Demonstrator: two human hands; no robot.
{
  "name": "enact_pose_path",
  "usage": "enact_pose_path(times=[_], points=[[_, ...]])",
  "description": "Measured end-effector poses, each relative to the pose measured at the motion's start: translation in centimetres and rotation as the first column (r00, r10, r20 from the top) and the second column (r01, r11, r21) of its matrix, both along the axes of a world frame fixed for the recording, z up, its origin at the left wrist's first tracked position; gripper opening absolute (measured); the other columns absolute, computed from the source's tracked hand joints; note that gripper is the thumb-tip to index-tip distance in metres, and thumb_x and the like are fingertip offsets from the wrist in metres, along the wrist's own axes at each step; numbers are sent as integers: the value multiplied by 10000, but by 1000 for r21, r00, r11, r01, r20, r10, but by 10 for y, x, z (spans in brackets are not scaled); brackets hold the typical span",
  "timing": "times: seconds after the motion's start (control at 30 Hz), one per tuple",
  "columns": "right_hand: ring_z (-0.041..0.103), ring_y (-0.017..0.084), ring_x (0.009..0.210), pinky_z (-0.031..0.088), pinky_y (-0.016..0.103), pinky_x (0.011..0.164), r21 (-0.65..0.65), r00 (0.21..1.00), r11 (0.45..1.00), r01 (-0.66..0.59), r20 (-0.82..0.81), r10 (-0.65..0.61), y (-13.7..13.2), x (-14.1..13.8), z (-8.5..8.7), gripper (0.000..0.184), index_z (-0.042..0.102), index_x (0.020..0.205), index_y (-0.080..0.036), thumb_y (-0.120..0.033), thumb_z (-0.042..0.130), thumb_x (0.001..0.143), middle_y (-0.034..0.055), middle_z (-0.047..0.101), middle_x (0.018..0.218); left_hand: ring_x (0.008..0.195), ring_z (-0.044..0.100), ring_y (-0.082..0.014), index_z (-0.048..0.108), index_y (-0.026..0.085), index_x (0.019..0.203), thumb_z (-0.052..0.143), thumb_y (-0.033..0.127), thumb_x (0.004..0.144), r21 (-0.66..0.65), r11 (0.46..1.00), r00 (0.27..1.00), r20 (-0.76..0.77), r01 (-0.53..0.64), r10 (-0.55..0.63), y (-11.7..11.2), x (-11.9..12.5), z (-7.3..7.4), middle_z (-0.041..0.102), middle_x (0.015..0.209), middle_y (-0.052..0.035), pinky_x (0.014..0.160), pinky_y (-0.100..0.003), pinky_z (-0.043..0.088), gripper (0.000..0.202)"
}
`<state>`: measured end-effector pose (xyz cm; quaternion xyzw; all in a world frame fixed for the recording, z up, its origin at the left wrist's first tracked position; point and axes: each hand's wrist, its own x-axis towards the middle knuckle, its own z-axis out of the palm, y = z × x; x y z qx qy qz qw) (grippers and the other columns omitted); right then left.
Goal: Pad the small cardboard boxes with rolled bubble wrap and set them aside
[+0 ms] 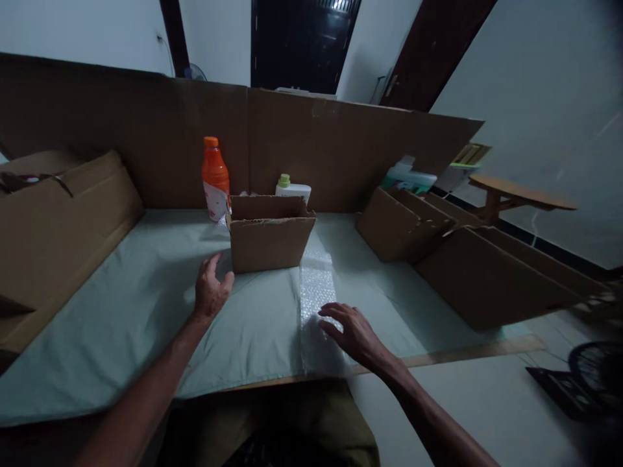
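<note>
An open-topped cardboard box (270, 245) stands upright in the middle of the cloth-covered table. My left hand (212, 289) is just in front of its left end, fingers apart and holding nothing. A strip of clear bubble wrap (316, 292) lies from beside the box's right end to the table's front edge. Over the strip's right side, my right hand (348, 327) hovers with fingers spread and nothing in them; whether it touches the wrap I cannot tell. Behind the box stand an orange bottle (215, 172) and a white bottle with a green cap (294, 190), its lower part hidden.
A large cardboard box (63, 220) takes up the left side. To the right are a smaller carton (389, 227) with bottles in it and a long carton (479, 279). A tall cardboard panel (321, 152) closes the back. A fan (594, 373) sits at lower right.
</note>
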<state>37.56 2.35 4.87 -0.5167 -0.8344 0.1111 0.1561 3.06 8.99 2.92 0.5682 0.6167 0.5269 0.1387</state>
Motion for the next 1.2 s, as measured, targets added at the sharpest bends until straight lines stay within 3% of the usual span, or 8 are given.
enact_pose_path(times=[0.13, 0.27, 0.4, 0.57, 0.77, 0.93, 1.03, 1.2], points=[[676, 289, 1092, 500, 442, 949, 75, 997, 994, 75, 24, -76, 41, 17, 16, 253, 734, 1084, -243, -364, 545, 967, 88, 739, 1169, 1164, 624, -282, 663, 187, 1203, 568, 262, 817, -46, 951, 924, -225, 307, -309, -51, 39, 11, 684, 1210, -118, 1091, -473, 466, 405], [631, 325, 1165, 479, 466, 998, 86, 989, 988, 132, 61, -137, 105, 21, 10, 331, 692, 1222, -185, -254, 576, 920, 136, 682, 1291, 1348, 503, -321, 631, 222, 1301, 650, 187, 726, -248, 703, 609, -362, 666, -705, -101, 91, 6, 582, 1421, -135, 1144, -522, 414, 577], [567, 344, 1243, 445, 469, 1029, 89, 980, 981, 172, 83, -179, 150, 15, -10, 508, 590, 1382, -173, -218, 610, 876, 152, 588, 1426, 1516, 268, -346, 508, 222, 1436, 623, 90, 639, -400, 575, 427, -402, 714, -810, -120, 113, 0, 307, 1636, -149, 1206, -574, 305, 815], [488, 373, 1315, 419, 482, 1012, 104, 967, 966, 236, 77, -245, 172, 11, -27, 549, 537, 1426, -183, -289, 609, 892, 174, 499, 1507, 1421, 428, -278, 618, 229, 1280, 563, 26, 734, -372, 630, 480, -422, 682, -769, -116, 118, -9, 504, 1513, -103, 1188, -514, 350, 585], [634, 266, 1053, 442, 374, 898, 90, 971, 969, 232, 42, -237, 160, 28, -34, 203, 704, 1020, -221, -255, 528, 924, 87, 726, 1130, 1169, 592, -250, 667, 185, 917, 560, -3, 797, -165, 759, 649, -425, 629, -631, -112, 134, -24, 679, 1208, -84, 1016, -448, 493, 247], [582, 322, 1179, 451, 424, 925, 137, 961, 953, 271, 26, -276, 146, 44, -35, 421, 600, 1308, -210, -316, 593, 901, 140, 631, 1343, 1141, 610, -253, 652, 170, 892, 519, -21, 793, -89, 788, 716, -365, 609, -594, -118, 141, -26, 670, 1218, -118, 976, -443, 509, 253], [565, 354, 1206, 451, 456, 927, 147, 959, 950, 276, 31, -283, 153, 38, -32, 521, 572, 1368, -206, -366, 638, 877, 166, 607, 1382, 1233, 580, -268, 635, 171, 871, 525, -5, 759, -36, 774, 739, -271, 632, -617, -125, 141, -23, 648, 1299, -127, 1016, -445, 486, 236], [631, 299, 1096, 449, 431, 915, 147, 983, 974, 170, 48, -179, 140, 17, -31, 158, 737, 960, -225, -277, 615, 875, 109, 708, 1225, 1238, 608, -246, 606, 203, 876, 532, 32, 723, 44, 696, 697, -88, 717, -712, -141, 128, -10, 737, 1147, -58, 1052, -428, 436, 241]])
